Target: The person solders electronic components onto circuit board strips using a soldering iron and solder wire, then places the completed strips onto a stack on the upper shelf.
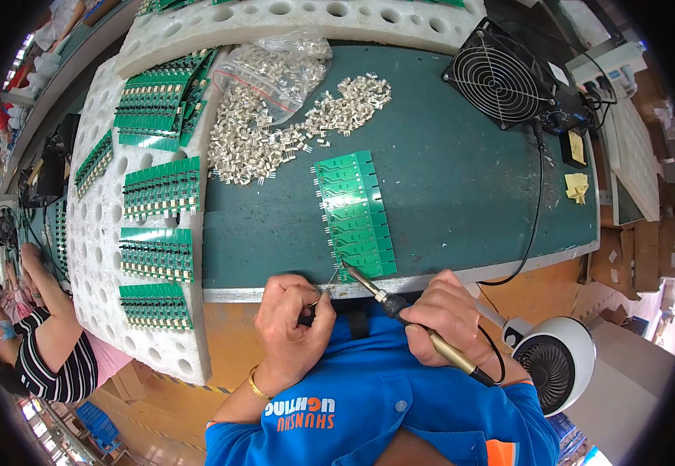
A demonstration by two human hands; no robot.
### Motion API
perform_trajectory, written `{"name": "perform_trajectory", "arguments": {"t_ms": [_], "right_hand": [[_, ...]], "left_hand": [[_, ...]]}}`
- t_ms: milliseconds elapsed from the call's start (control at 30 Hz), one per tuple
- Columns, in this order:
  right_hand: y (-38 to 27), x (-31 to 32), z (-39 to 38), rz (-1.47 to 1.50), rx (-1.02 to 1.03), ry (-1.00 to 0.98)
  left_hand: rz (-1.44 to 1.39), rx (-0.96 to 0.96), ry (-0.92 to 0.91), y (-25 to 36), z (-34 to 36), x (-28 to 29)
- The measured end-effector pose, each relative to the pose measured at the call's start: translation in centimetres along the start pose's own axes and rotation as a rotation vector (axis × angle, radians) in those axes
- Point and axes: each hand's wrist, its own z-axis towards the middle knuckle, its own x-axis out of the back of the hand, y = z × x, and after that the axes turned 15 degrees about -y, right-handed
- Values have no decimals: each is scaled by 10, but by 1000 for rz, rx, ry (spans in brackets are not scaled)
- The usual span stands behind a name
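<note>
A green circuit board panel (354, 213) lies on the green bench mat, its near end at the bench's front edge. My right hand (447, 317) is wrapped round a soldering iron (384, 297), whose tip touches the near left corner of the panel. Closed in a pinch, my left hand (294, 322) holds a thin strand of solder wire (333, 279) that runs toward the iron's tip. White connectors with pins line the panel's left edge. The exact contact of wire and tip is too small to make out.
Loose white connectors (244, 147) are heaped behind the panel, beside a clear plastic bag (275, 74) of more. On the left, a white foam tray (104, 233) carries several finished-looking boards (159, 189). A black fan (500, 78) and the iron's cable (537, 202) are at right; a white fan (555, 361) stands near my right arm.
</note>
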Motion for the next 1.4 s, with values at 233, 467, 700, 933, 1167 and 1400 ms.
{"name": "perform_trajectory", "arguments": {"t_ms": [233, 467, 700, 933, 1167, 1400], "right_hand": [[0, 0, 1, -7, 12, 8], [0, 0, 1, -16, 10, 8], [1, 1, -2, -32, 30, -14], [0, 2, -3, -26, 26, -35], [1, 2, -3, -27, 23, -42], [-1, 2, -6, -55, 28, -52]], "left_hand": [[11, -5, -9, 0, 1, 0], [16, -7, -15, 0, 2, 0], [38, 17, -31, 1, 2, 1], [25, 2, -23, 0, 2, 1], [19, -2, -28, 0, 4, 0], [1, 10, -45, 0, 2, 1]]}}
